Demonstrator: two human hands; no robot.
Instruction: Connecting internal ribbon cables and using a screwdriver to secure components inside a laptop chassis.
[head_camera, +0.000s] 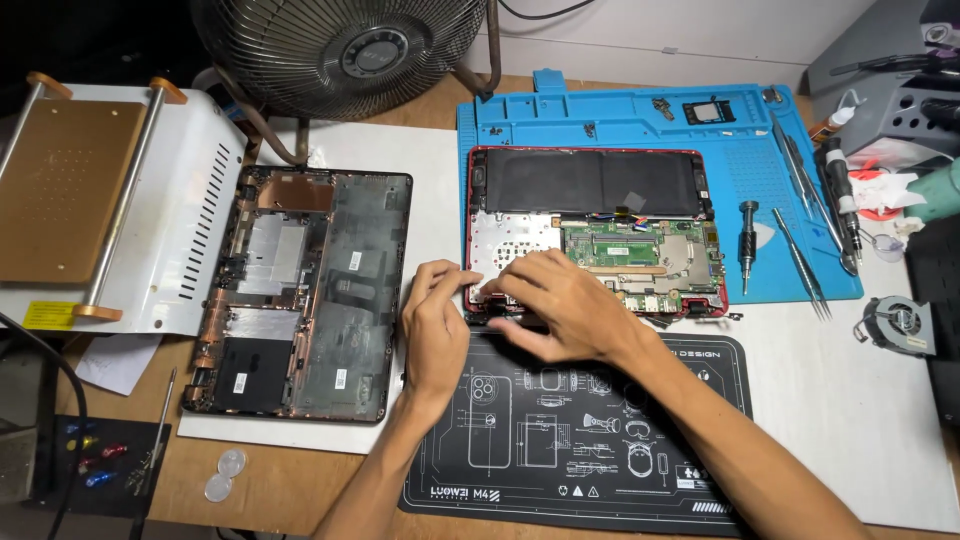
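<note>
Laptop (590, 230) open, belly up on blue mat (640, 110), table's far edge | left hand (435, 325) bracing near-left corner, fingers curled | right hand (560, 300) pressing flat on near edge, gripping nothing | cover (330, 290) parked left, screwdriver (747, 245) handy right.

Electronics repair workshop, opened laptop (597, 235), blue repair mat (640, 115), tweezers (800, 265), screwdriver (747, 245)

Our left hand (437, 325) palm down, fingers curled forward; our right hand (560, 305) crossing leftward, fingers spread, fingertips pressing down; forearms bare.
</note>
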